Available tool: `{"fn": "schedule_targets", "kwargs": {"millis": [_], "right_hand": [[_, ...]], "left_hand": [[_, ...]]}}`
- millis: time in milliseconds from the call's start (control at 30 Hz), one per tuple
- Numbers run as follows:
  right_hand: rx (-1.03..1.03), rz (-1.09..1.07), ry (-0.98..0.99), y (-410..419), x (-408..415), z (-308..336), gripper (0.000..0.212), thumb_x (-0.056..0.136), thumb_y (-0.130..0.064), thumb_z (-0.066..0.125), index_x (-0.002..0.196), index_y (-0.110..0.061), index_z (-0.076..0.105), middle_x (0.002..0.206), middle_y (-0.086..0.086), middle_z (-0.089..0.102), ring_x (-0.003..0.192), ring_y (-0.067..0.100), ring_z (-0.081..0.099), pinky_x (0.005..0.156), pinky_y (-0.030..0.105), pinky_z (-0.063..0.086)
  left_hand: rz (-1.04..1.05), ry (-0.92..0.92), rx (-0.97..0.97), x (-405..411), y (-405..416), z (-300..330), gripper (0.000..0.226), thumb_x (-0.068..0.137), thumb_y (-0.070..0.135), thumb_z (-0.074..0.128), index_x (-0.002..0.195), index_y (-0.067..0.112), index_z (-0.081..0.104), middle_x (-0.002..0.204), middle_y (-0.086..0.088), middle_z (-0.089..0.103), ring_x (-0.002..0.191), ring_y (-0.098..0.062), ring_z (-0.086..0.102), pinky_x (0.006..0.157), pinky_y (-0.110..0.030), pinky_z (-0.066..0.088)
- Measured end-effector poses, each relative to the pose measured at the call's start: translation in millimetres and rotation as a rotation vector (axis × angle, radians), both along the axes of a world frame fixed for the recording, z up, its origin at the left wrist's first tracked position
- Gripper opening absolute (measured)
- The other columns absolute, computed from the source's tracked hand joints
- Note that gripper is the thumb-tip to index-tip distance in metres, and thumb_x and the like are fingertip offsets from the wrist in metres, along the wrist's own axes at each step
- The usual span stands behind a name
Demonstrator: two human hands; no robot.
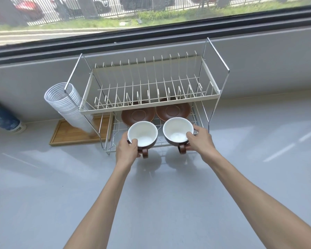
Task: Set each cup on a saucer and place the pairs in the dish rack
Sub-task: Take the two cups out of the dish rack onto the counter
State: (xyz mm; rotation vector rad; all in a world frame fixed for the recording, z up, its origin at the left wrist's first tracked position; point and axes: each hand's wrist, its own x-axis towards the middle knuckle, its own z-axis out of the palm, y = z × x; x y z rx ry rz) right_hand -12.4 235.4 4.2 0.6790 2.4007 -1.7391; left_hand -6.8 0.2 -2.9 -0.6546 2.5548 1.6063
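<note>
A pale grey counter (pixel 43 186) runs beneath a wide window, with a two-tier wire dish rack (pixel 151 103) standing against the sill wall.

At far left a patterned paper cup (pixel 5 119) lies on its side. Next, a stack of clear plastic cups (pixel 68 103) leans over a wooden tray (pixel 70 133), just beside the rack.

The rack's upper tier holds nothing. On the lower tier two brown saucers sit side by side: the left saucer (pixel 138 115) and the right saucer (pixel 173 110). Both are bare.

The left hand (pixel 127 150) is closed around the left cup (pixel 142 134), thumb over the rim. The right hand (pixel 200 139) grips the right cup (pixel 178 131) likewise. Both cups are upright, white inside, handles toward the person, held at the front edge of the lower tier, short of the saucers.

Assessment: saucers are in place; neither cup is seated. Remaining, apparently: set each cup on its saucer and let go.
</note>
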Motion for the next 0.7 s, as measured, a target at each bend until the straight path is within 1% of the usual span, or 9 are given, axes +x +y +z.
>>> {"fn": "schedule_targets", "kwargs": {"millis": [67, 167, 267, 367, 433, 533, 600, 700], "right_hand": [[-0.008, -0.008, 0.006, 3.9, 12.6, 2.4, 0.042, 0.084, -0.009, 0.049, 0.121, -0.017, 0.064, 0.104, 0.015, 0.066, 0.073, 0.026, 0.073, 0.056, 0.034, 0.063], [-0.003, -0.018, 0.004, 12.1, 33.5, 5.8, 0.038, 0.083, -0.009, 0.049, 0.116, -0.016, 0.066, 0.103, 0.015, 0.066, 0.071, 0.027, 0.073, 0.059, 0.037, 0.063], [0.001, -0.037, 0.003, 24.2, 57.1, 7.9, 0.039, 0.083, -0.010, 0.048, 0.118, -0.012, 0.065, 0.101, 0.015, 0.066, 0.069, 0.027, 0.073, 0.058, 0.036, 0.063], [-0.002, -0.058, 0.007, 39.0, 83.3, 10.8, 0.042, 0.083, -0.010, 0.047, 0.120, -0.015, 0.064, 0.102, 0.016, 0.068, 0.069, 0.027, 0.074, 0.057, 0.031, 0.062], [-0.010, -0.078, 0.006, 50.2, 99.2, 11.4, 0.043, 0.083, -0.010, 0.046, 0.121, -0.018, 0.064, 0.101, 0.015, 0.069, 0.067, 0.026, 0.074, 0.056, 0.029, 0.062], [-0.005, -0.114, -0.003, 70.1, 123.4, 10.6, 0.038, 0.083, -0.011, 0.046, 0.115, -0.023, 0.064, 0.091, 0.012, 0.071, 0.058, 0.022, 0.074, 0.054, 0.025, 0.059], [0.001, -0.134, -0.008, 85.8, 138.6, 8.2, 0.037, 0.083, -0.011, 0.046, 0.114, -0.023, 0.064, 0.087, 0.011, 0.072, 0.057, 0.021, 0.074, 0.059, 0.029, 0.061], [0.010, -0.166, -0.022, 112.8, 158.9, 3.7, 0.041, 0.083, -0.013, 0.046, 0.118, -0.025, 0.063, 0.085, 0.009, 0.071, 0.058, 0.022, 0.074, 0.072, 0.041, 0.062]], "left_hand": [[-0.010, 0.001, -0.001, 9.5, 4.6, 1.8, 0.044, 0.090, 0.014, 0.046, 0.133, 0.023, 0.054, 0.110, -0.014, 0.065, 0.086, -0.036, 0.072, 0.070, -0.041, 0.062], [-0.029, -0.004, 0.015, 27.3, 14.1, 4.0, 0.045, 0.090, 0.014, 0.046, 0.134, 0.022, 0.053, 0.108, -0.014, 0.063, 0.087, -0.036, 0.072, 0.068, -0.038, 0.061], [-0.050, -0.006, 0.030, 46.7, 24.9, 4.8, 0.044, 0.090, 0.015, 0.046, 0.132, 0.023, 0.054, 0.109, -0.014, 0.064, 0.084, -0.035, 0.072, 0.070, -0.038, 0.061], [-0.076, -0.011, 0.044, 66.3, 38.7, 2.7, 0.042, 0.088, 0.016, 0.045, 0.127, 0.026, 0.055, 0.108, -0.013, 0.066, 0.082, -0.034, 0.073, 0.069, -0.038, 0.061], [-0.101, -0.015, 0.058, 78.3, 50.4, 1.3, 0.045, 0.088, 0.015, 0.045, 0.131, 0.027, 0.055, 0.107, -0.012, 0.065, 0.078, -0.032, 0.073, 0.068, -0.037, 0.060], [-0.146, -0.030, 0.072, 90.7, 72.0, -0.3, 0.048, 0.089, 0.015, 0.045, 0.134, 0.027, 0.053, 0.109, -0.013, 0.065, 0.075, -0.028, 0.074, 0.065, -0.034, 0.058], [-0.160, -0.045, 0.086, 97.5, 89.5, -2.1, 0.048, 0.089, 0.015, 0.045, 0.135, 0.028, 0.052, 0.111, -0.012, 0.065, 0.075, -0.027, 0.074, 0.065, -0.033, 0.057], [-0.168, -0.064, 0.112, 106.3, 120.0, -5.6, 0.049, 0.090, 0.015, 0.045, 0.136, 0.027, 0.051, 0.113, -0.010, 0.063, 0.070, -0.025, 0.074, 0.065, -0.032, 0.056]]}}
